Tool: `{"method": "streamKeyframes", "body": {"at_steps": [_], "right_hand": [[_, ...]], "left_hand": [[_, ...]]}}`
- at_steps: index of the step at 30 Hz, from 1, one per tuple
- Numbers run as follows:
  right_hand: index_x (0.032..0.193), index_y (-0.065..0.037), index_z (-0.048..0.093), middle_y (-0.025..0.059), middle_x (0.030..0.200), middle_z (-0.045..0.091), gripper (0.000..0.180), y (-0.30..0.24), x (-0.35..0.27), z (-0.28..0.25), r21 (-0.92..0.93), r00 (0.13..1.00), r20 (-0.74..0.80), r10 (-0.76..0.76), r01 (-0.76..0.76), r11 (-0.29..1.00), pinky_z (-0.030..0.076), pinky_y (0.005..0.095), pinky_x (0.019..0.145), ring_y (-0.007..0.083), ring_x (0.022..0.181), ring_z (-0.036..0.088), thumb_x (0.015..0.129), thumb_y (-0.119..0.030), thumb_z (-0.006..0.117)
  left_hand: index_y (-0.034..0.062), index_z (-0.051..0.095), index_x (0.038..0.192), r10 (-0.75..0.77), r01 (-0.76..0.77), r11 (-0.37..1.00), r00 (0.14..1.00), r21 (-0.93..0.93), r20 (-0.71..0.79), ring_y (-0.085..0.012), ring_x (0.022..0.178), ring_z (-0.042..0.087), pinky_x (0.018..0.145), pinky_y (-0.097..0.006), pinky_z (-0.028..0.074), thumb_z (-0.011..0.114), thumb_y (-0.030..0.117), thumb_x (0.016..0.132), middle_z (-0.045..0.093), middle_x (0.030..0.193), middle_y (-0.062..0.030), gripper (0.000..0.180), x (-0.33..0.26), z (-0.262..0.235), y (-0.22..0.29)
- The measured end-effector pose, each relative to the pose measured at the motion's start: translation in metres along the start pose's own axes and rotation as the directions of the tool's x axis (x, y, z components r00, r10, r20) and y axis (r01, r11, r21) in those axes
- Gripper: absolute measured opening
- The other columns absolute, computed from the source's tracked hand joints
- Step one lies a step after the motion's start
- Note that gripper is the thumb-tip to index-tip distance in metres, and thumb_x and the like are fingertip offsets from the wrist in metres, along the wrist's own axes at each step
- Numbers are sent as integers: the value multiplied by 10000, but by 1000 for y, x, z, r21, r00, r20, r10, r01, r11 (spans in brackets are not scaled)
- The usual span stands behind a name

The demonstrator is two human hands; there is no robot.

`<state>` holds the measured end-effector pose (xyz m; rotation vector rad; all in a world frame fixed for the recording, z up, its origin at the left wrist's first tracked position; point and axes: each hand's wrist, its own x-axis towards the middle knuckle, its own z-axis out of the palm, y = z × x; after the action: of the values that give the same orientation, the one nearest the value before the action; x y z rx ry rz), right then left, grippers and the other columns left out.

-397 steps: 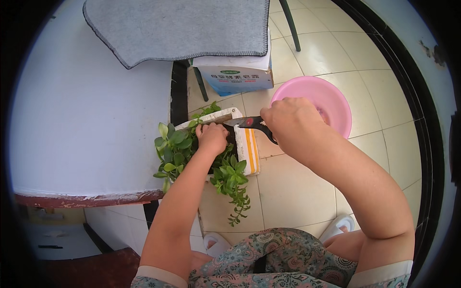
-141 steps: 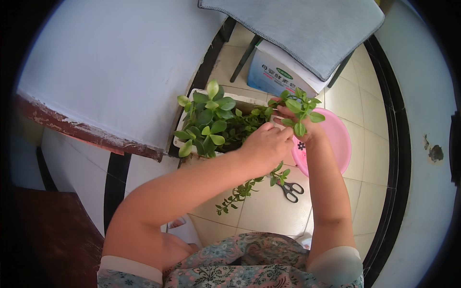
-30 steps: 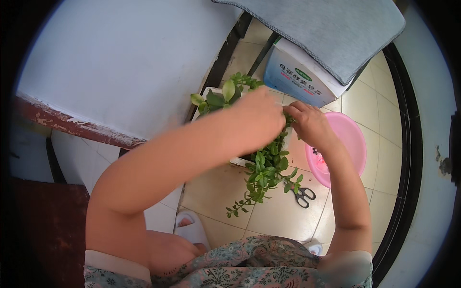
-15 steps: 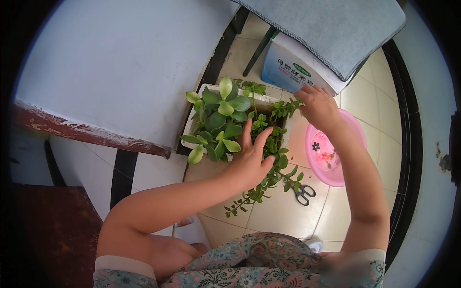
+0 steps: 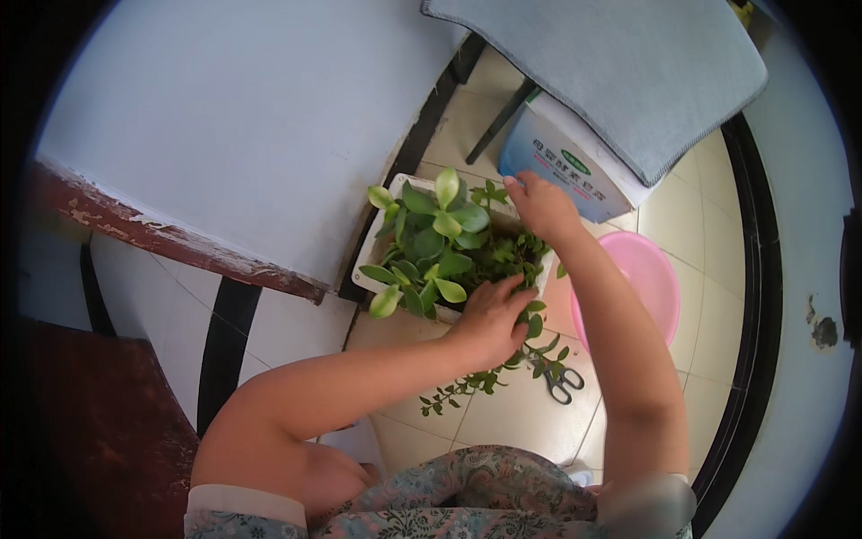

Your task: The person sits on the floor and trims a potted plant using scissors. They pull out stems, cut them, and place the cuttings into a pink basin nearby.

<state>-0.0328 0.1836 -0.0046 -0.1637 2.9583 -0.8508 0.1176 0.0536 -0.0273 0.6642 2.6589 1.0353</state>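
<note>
Green, fleshy leaves filled the white rectangular planter box (image 5: pixel 373 260) standing on the tiled floor (image 5: pixel 521 422) beside the white bench (image 5: pixel 233 126). In the head view, the left hand (image 5: pixel 489 319) lay loosely curled over the near rim, fingers spread among the trailing stems of the leafy green plant (image 5: pixel 440 247), gripping nothing firmly that I could tell. The right hand (image 5: pixel 539 205) reached to the far corner, fingertips pressed down at the box's edge; whether it pinched a stem stayed hidden. I judged the step to be tidying or settling the plant in its box; the next move would call for a light touch on those brittle stems. Small scissors (image 5: pixel 563 384) lay on the floor near the pink plastic basin (image 5: pixel 642 278). Half a second earlier, the left hand sat higher among the leaves and has since slid toward the near rim.
</note>
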Motion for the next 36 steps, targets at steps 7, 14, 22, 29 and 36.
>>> {"method": "streamKeyframes", "body": {"at_steps": [7,14,22,29,36], "right_hand": [[1133,66,638,286,1162,608,699,5,62,40,162,926,366,92,-161,974,432,412,964,387,1115,583,857,-568,534],[1370,47,416,112,1225,569,728,-7,58,33,685,888,447,112,-420,596,362,328,1011,196,1149,503,827,-324,727],[1173,-42,583,66,1078,626,364,-19,13,-15,901,956,275,-102,-219,376,372,329,982,177,1040,563,866,-203,691],[1279,-38,547,46,1140,604,451,5,-41,-45,956,926,284,-250,-252,150,400,316,986,173,1081,541,850,-68,683],[1229,-55,576,31,1162,594,397,22,-69,-52,961,894,271,-357,-233,147,412,303,959,164,1044,542,841,-5,642]], "left_hand": [[32,322,1427,162,-164,986,985,33,50,-486,1266,347,1067,-552,316,625,112,814,204,1481,-258,688,-31,-29,0],[86,390,1374,76,29,975,889,-221,452,-299,1073,577,888,-402,486,513,166,913,272,1480,-168,485,-54,-108,14],[77,532,1241,167,86,916,805,-391,569,-236,989,611,824,-363,477,490,215,951,593,1125,-97,324,-58,-152,1],[84,546,1228,262,-112,956,744,-272,615,-210,959,608,832,-334,481,482,230,965,601,1064,-82,308,-58,-178,9],[98,420,1361,89,-101,935,995,-339,-52,-240,1213,493,982,-401,415,615,148,885,465,1357,-147,517,-8,-194,8]]}}
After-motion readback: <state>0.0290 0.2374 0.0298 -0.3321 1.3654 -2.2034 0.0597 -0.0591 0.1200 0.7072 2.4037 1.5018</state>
